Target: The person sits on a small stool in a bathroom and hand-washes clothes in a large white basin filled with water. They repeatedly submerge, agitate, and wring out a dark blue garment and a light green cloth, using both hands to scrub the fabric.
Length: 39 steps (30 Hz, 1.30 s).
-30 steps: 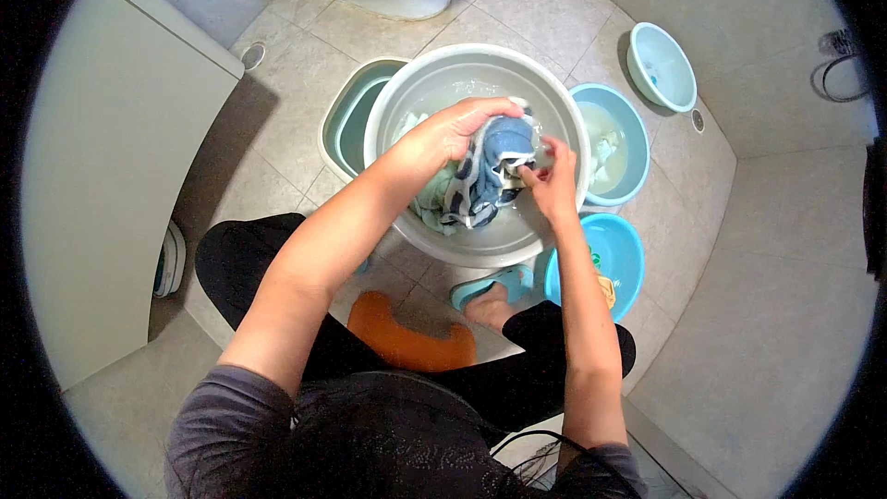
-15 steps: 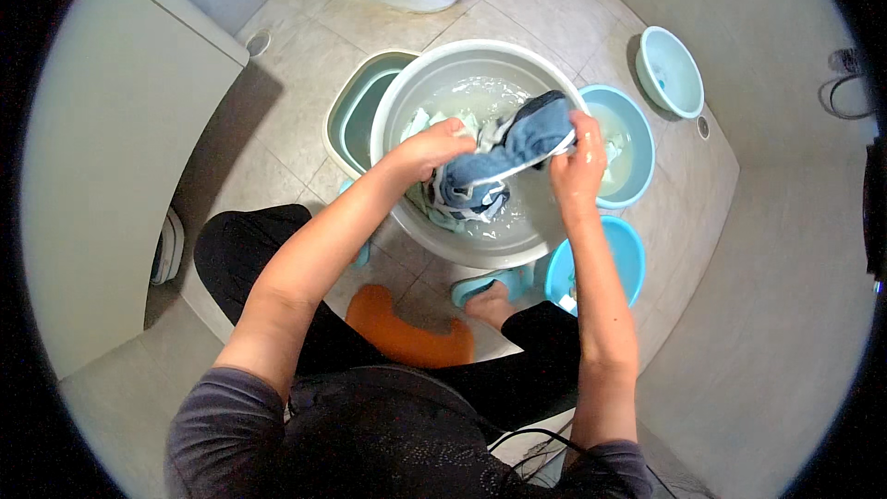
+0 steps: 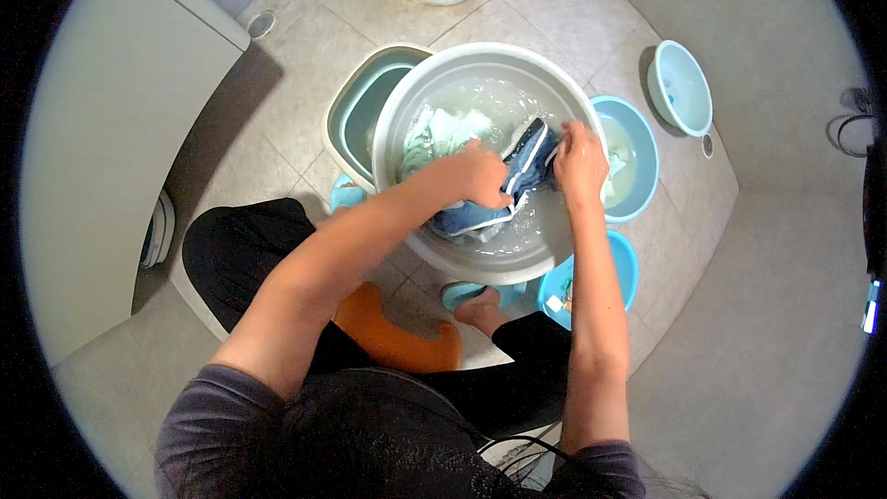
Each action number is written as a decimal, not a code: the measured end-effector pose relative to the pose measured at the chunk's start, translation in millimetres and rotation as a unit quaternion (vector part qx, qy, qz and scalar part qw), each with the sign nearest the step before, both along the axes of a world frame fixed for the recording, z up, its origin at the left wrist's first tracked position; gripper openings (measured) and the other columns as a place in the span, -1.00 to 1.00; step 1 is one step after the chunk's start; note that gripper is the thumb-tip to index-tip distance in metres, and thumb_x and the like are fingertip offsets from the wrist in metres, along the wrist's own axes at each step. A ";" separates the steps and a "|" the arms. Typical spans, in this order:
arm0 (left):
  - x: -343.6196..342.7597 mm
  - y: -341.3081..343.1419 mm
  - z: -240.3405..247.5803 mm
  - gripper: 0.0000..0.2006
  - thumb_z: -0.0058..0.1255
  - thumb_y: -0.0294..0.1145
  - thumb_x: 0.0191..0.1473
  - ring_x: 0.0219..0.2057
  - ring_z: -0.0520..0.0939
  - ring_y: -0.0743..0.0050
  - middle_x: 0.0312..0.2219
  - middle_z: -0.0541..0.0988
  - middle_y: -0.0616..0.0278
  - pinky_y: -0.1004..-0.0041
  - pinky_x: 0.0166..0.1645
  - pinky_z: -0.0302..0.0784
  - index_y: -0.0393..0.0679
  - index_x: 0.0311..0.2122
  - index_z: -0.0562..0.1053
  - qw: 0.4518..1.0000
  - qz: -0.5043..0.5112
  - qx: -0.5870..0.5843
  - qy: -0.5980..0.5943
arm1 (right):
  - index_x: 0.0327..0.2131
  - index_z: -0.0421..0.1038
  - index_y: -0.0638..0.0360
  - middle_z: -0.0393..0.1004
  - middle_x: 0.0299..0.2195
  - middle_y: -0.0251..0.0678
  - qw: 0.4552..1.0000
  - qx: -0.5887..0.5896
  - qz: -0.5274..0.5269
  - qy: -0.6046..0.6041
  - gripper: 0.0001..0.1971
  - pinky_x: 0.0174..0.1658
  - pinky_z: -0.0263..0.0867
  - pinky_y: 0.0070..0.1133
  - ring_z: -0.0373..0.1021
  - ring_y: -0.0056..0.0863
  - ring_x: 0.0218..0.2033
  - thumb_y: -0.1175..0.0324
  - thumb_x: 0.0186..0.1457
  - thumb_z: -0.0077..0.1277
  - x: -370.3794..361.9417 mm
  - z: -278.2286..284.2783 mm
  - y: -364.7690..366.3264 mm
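A blue garment (image 3: 531,162) with white edging and dark navy parts lies bunched and partly under water in a large white basin (image 3: 393,102). My left hand (image 3: 479,176) is closed on its left side, with the fingertips partly hidden by the hand. At the garment's upper right, beside the basin's right wall, my right hand (image 3: 580,164) is closed on a dark edge of it. Pale green cloth (image 3: 448,132) floats in the water left of the garment, close to my left hand.
A green tub (image 3: 344,120) with a pale rim stands partly beneath the basin's left side. To the right are a blue basin (image 3: 651,162) holding water, a smaller bright blue one (image 3: 631,273) and another leaning on the wall (image 3: 679,88). Below sits an orange stool (image 3: 407,337).
Both hands have lowered the blue garment from above the basin into the water. My left hand has shifted right and down along it, and more of the pale green cloth shows.
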<state>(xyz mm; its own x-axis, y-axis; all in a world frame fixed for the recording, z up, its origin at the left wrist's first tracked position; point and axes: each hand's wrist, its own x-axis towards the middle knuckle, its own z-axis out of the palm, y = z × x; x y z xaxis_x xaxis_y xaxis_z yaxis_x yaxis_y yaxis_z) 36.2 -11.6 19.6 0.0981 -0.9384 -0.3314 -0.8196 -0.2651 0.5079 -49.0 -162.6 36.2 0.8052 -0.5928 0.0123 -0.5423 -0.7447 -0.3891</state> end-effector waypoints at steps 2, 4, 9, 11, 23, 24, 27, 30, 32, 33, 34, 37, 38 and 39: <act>1.9 2.6 -5.0 -0.52 0.05 -0.07 -0.25 -0.28 0.48 -0.01 -0.42 0.48 -0.09 0.13 -0.22 0.31 -0.26 -0.28 0.34 0.998 0.040 0.017 0.052 | -0.32 0.34 0.09 0.39 -0.36 -0.17 0.991 -0.126 0.050 0.004 -0.77 -0.25 0.28 -0.36 0.32 -0.20 -0.22 0.30 -0.12 -0.03 12.6 -20.7 -4.3; 0.5 5.7 -1.4 -0.42 0.12 -0.10 -0.28 -0.28 0.46 -0.08 -0.41 0.46 -0.12 0.20 -0.22 0.34 -0.17 -0.16 0.21 0.981 0.097 0.066 0.152 | -0.27 0.32 0.10 0.35 -0.33 -0.19 0.991 -0.096 0.045 0.076 -0.69 -0.22 0.25 -0.34 0.28 -0.20 -0.19 0.23 -0.14 0.02 19.4 -43.9 9.3; -12.2 27.6 -17.4 -0.43 0.06 -0.05 -0.24 -0.24 0.43 -0.02 -0.30 0.37 -0.10 0.23 -0.18 0.32 -0.10 -0.09 0.26 0.983 0.058 -0.028 0.174 | -0.35 0.35 0.14 0.37 -0.49 -0.17 0.995 0.094 0.015 -0.028 -0.76 -0.26 0.26 -0.40 0.36 -0.22 -0.33 0.27 -0.14 0.02 21.9 -72.9 -10.1; -14.5 36.4 -17.0 -0.45 0.03 -0.06 -0.22 -0.24 0.41 -0.02 -0.27 0.31 -0.03 0.28 -0.16 0.32 0.05 -0.04 0.29 0.993 0.085 -0.019 0.083 | -0.43 0.33 0.17 0.35 -0.58 -0.17 0.992 0.085 -0.031 -0.090 -0.82 -0.33 0.24 -0.42 0.35 -0.20 -0.46 0.34 -0.16 0.02 28.6 -12.5 17.7; -29.4 31.4 -13.2 -0.59 -0.09 -0.08 -0.20 -0.04 0.19 0.05 -0.18 0.28 0.07 -0.10 0.08 -0.17 0.14 -0.14 0.42 0.995 0.103 0.012 0.008 | -0.08 0.24 0.02 0.16 -0.04 -0.09 0.989 -0.082 0.119 -0.030 -0.50 -0.02 0.02 -0.20 0.10 -0.06 -0.03 0.20 -0.18 0.06 20.9 -56.2 21.8; -29.2 29.8 -12.1 -0.58 -0.10 -0.10 -0.20 -0.01 0.16 0.02 -0.16 0.25 0.04 -0.19 0.08 -0.25 0.11 -0.14 0.42 0.992 0.107 0.041 0.050 | -0.09 0.25 0.01 0.17 -0.04 -0.08 0.988 -0.105 0.114 0.010 -0.54 -0.03 0.04 -0.20 0.12 -0.05 -0.04 0.23 -0.14 0.02 26.6 -64.4 23.1; -28.0 27.5 -15.5 -0.57 -0.12 -0.10 -0.19 0.01 0.14 -0.03 -0.09 0.19 0.05 -0.18 0.07 -0.17 0.08 -0.13 0.41 0.988 0.114 0.061 0.078 | -0.13 0.28 -0.02 0.29 -0.14 -0.09 0.984 -0.112 0.124 0.060 -0.67 -0.09 0.13 -0.26 0.22 -0.05 -0.12 0.33 -0.05 -0.11 46.0 -77.4 8.4; -30.0 29.7 -27.1 -0.54 -0.14 -0.10 -0.17 0.06 0.09 -0.08 0.00 0.11 0.05 -0.17 0.07 -0.12 0.09 -0.07 0.36 0.980 0.123 0.055 0.145 | -0.21 0.30 0.09 0.41 -0.42 -0.18 0.968 0.215 -0.011 -0.130 -0.74 -0.22 0.21 -0.54 0.34 -0.32 -0.36 0.38 -0.05 -0.06 50.0 -67.8 -4.9; -30.7 35.9 -28.4 -0.52 -0.14 -0.09 -0.16 0.07 0.06 -0.09 0.03 0.08 0.05 -0.17 0.06 -0.10 0.09 -0.04 0.33 0.984 0.137 0.060 0.096 | -0.25 0.29 0.14 0.39 -0.38 -0.17 0.934 0.314 -0.043 -0.163 -0.75 -0.22 0.20 -0.56 0.31 -0.37 -0.34 0.40 -0.08 -0.03 41.1 -34.1 3.4; -33.0 33.2 -27.6 -0.49 -0.15 -0.09 -0.15 0.09 0.03 -0.10 0.05 0.05 0.04 -0.17 0.06 -0.09 0.08 -0.01 0.29 0.987 0.140 0.057 0.051 | -0.29 0.29 0.18 0.37 -0.34 -0.16 0.893 0.399 -0.083 -0.193 -0.76 -0.23 0.19 -0.57 0.29 -0.42 -0.33 0.42 -0.11 0.00 29.0 -22.7 1.9; -33.7 32.3 -24.4 -0.49 -0.15 -0.09 -0.15 0.09 0.03 -0.10 0.05 0.05 0.04 -0.17 0.06 -0.09 0.08 -0.01 0.29 0.987 0.138 0.057 0.055 | -0.29 0.29 0.18 0.37 -0.34 -0.16 0.894 0.397 -0.086 -0.190 -0.76 -0.23 0.19 -0.57 0.29 -0.42 -0.33 0.42 -0.11 0.00 15.4 -19.8 0.1; -29.6 29.8 -14.1 -0.46 -0.14 -0.08 -0.16 0.12 -0.02 -0.11 0.08 0.01 0.06 -0.16 0.07 -0.10 0.10 0.03 0.24 0.985 0.143 0.074 0.063 | -0.35 0.22 0.21 0.18 -0.11 -0.02 0.963 0.198 0.125 -0.132 -0.71 -0.07 0.10 -0.42 0.15 -0.18 -0.09 0.43 -0.21 0.06 -12.2 -10.9 3.1; -28.8 29.6 -11.8 -0.46 -0.14 -0.07 -0.16 0.13 -0.05 -0.12 0.09 0.00 0.06 -0.16 0.08 -0.12 0.11 0.03 0.24 0.983 0.139 0.092 0.071 | -0.28 0.20 0.18 0.16 -0.10 0.00 0.967 0.172 0.150 -0.110 -0.63 -0.03 0.05 -0.37 0.11 -0.12 -0.04 0.38 -0.22 0.08 -15.6 -11.6 13.6; -27.5 27.3 -8.7 -0.46 -0.13 -0.07 -0.16 0.14 -0.07 -0.13 0.10 0.00 0.07 -0.17 0.08 -0.15 0.13 0.03 0.25 0.982 0.136 0.108 0.077 | -0.21 0.18 0.15 0.15 -0.09 0.02 0.970 0.143 0.175 -0.091 -0.55 0.02 0.00 -0.32 0.07 -0.06 0.00 0.32 -0.23 0.10 -15.3 -11.3 24.5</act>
